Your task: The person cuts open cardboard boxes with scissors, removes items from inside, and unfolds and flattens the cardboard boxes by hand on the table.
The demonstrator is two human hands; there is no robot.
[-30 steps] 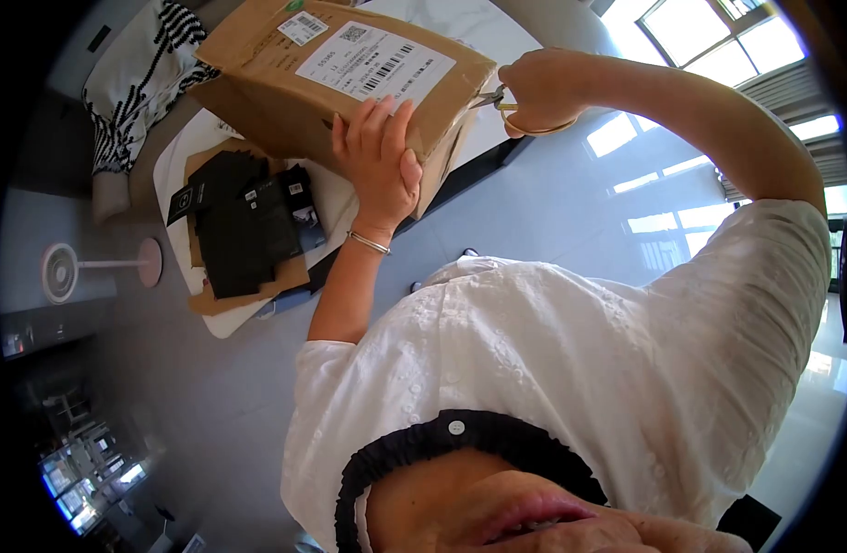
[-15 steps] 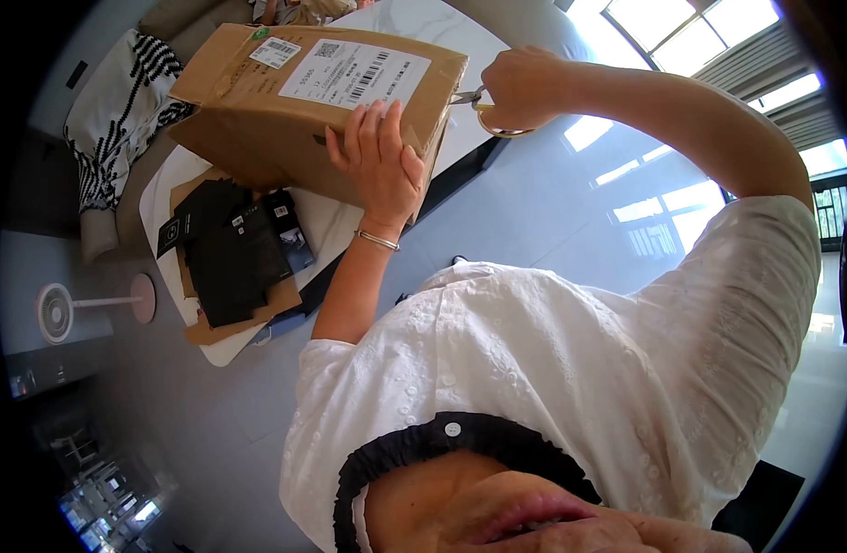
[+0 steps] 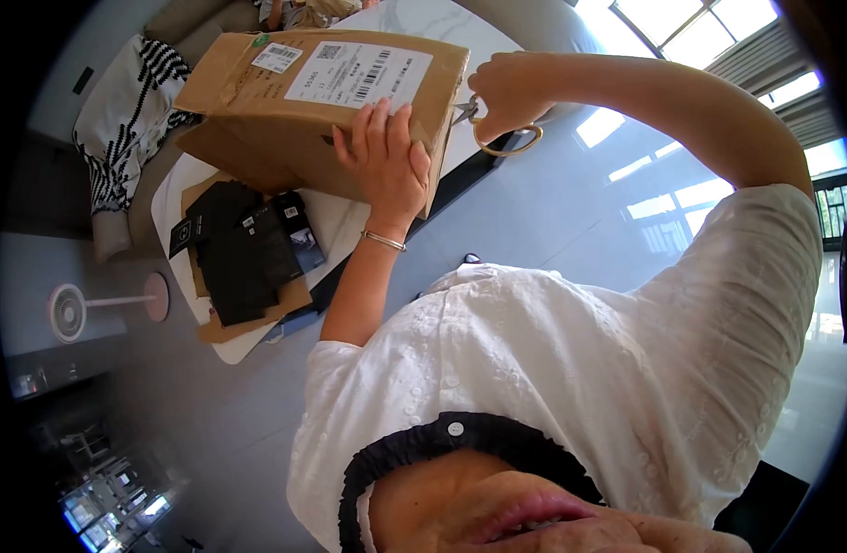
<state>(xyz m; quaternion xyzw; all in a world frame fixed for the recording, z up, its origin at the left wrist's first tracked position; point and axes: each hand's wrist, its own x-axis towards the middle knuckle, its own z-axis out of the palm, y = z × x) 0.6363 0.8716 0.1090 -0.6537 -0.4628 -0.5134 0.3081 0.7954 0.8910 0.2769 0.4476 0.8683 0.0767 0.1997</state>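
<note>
A brown cardboard box [image 3: 257, 152] with white printed labels stands at the table's front edge. My left hand [image 3: 391, 166], with a bangle at its wrist, lies against the box with fingers spread, fingertips over the edge of the larger label [image 3: 359, 74]. At the box's right end, my right hand [image 3: 514, 88] is closed around a pair of scissors [image 3: 529, 140] with gold-coloured handle loops. The blades point toward the box's end face; their tips are too small to tell whether they touch or enter it.
Black flat packages [image 3: 244, 253] lie on cardboard on the white marble-look table [image 3: 234, 350], left of my left arm. Behind is a sofa with a black-and-white throw [image 3: 119, 138]. A white fan [image 3: 69, 313] stands at the left. Part of another person shows at the top.
My right hand has shifted slightly down and left, and the scissors have turned so that a handle loop shows more fully. My left hand stays on the box. The whole view has shifted slightly.
</note>
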